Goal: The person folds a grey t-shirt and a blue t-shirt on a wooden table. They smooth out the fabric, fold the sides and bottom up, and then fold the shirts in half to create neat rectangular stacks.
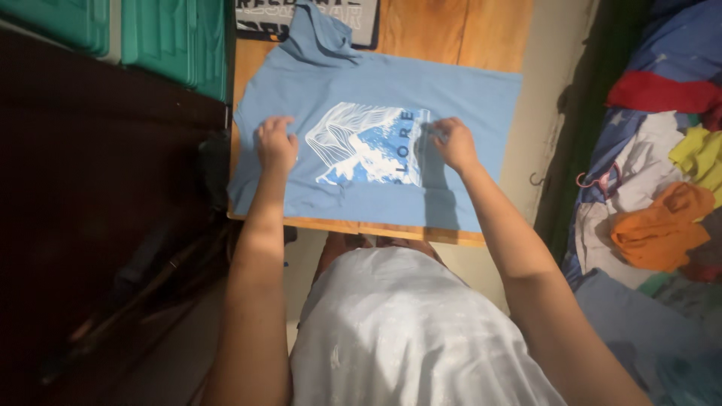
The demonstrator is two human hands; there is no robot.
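The wooden table (451, 30) fills the upper centre of the frame. A light blue T-shirt (466, 113) lies spread flat across it, print upward. My arms reach forward, both extended. My left hand (277, 143) presses palm-down, fingers spread, gripping nothing. My right hand (455, 143) pinches the cloth at the print's edge.

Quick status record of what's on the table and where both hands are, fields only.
surface: wooden table
garment: light blue cotton T-shirt with white and blue mountain print, spread flat, print up
left hand: palm down on the shirt, left of the print
right hand: on the shirt at the print's right edge, fingers bent
beside: pile of coloured clothes at right
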